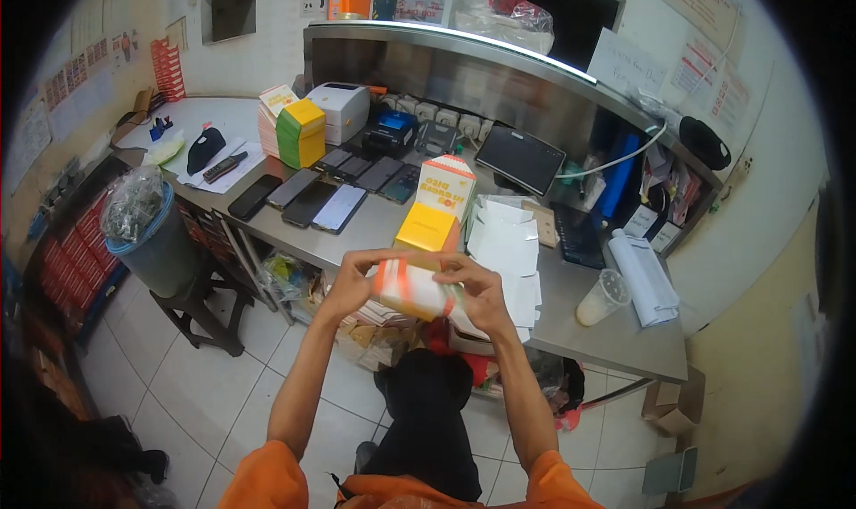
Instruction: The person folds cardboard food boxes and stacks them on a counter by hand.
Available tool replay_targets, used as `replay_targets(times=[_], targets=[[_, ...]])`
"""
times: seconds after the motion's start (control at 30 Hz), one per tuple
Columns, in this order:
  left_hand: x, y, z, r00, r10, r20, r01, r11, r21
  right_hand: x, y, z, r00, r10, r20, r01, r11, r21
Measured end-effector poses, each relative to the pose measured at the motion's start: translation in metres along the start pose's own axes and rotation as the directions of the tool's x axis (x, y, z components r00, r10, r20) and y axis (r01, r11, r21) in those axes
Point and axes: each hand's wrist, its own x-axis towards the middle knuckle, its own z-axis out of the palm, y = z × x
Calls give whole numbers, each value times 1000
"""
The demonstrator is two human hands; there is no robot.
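Patterned carton [410,286]: held by the table [575,341] edge | left hand [354,280], right hand [477,288]: fingers curled around opposite ends | care: light, even pressure is best applied so creasing is avoided

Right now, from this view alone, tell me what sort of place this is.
Probably a takeaway's order-packing counter, though I can't be sure: a metal worktop bears colourful folded cartons, a row of phones and what looks like a white label printer.
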Motion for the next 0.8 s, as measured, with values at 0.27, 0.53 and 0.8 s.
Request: replay_targets(times=[0.27,0.53,0.8], targets=[[86,-14,16,973,192,-125,-114,879,464,63,54,-17,743,305,-595,-222,952,211],[164,-117,-15,994,-79,-73,106,831,546,78,118,-15,841,210,-499,-335,926,-174],[178,-157,14,908,-292,-302,420,635,649,57,149,-30,812,16,-584,-418,715,-560]])
